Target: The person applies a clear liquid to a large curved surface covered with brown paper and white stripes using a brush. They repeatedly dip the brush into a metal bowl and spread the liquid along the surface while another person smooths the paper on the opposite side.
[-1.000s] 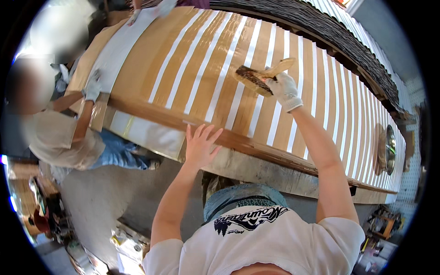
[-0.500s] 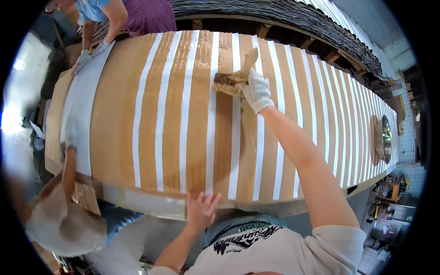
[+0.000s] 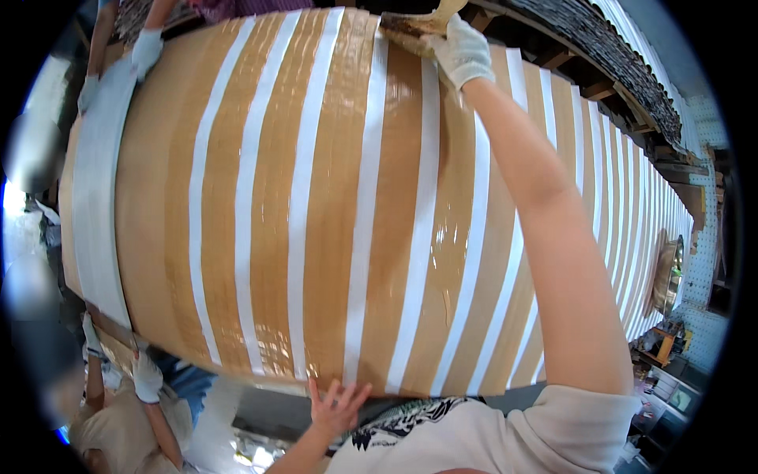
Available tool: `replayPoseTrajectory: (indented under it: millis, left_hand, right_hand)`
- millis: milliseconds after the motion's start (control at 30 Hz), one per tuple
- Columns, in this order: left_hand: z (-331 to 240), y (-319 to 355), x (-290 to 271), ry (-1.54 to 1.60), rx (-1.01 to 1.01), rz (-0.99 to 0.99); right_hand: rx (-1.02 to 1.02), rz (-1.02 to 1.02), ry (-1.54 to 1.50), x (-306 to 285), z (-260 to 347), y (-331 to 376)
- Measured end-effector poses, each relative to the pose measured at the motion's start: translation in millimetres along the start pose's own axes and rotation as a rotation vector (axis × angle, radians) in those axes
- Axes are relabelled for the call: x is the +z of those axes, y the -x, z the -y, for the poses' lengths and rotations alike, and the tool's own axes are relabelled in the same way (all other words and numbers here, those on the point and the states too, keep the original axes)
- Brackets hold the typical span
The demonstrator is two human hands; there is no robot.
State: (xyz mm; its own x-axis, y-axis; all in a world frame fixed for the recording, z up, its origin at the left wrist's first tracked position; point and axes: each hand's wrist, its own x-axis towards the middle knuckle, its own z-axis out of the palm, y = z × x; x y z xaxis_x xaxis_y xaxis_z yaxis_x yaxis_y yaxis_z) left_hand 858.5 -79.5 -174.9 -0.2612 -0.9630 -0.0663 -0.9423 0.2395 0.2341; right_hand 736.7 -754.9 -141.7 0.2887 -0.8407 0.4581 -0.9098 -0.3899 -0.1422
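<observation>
Before me lies a long surface of overlapping brown sheets with white strips between them. My right hand, in a white knitted glove, grips a wide flat brush with a pale handle and dark, wet-looking bristles. The brush is at the far edge of the sheets, its bristles pointing left. Glossy wet patches show on several sheets near and left of it. My bare left hand rests at the near edge, fingers spread, holding nothing.
At the left end, co-workers' gloved hands hold the far side of a whitish panel; another gloved hand is at its near side. A shiny metal bowl stands at the right end. Stacked dark sheets lie beyond the far edge.
My right hand has moved the brush away from me, from the upper middle to the far edge. My left hand stays at the near edge. The view has shifted.
</observation>
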Motion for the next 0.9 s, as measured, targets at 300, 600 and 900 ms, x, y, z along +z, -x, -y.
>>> replayPoseTrajectory:
  millis: [300, 600, 900]
  left_hand:
    - [-4, -13, -9, 0.083, -0.017, -0.115]
    - [-23, 8, -30, 0.28, 0.008, -0.193]
    - [2, 20, -6, 0.306, -0.539, -0.446]
  right_hand:
    - [-0.268, 0.444, -0.74, -149, 58, 232]
    - [-0.3, 0.768, -0.933, -270, 94, 386]
    - [-0.221, 0.429, -0.224, -239, 166, 413]
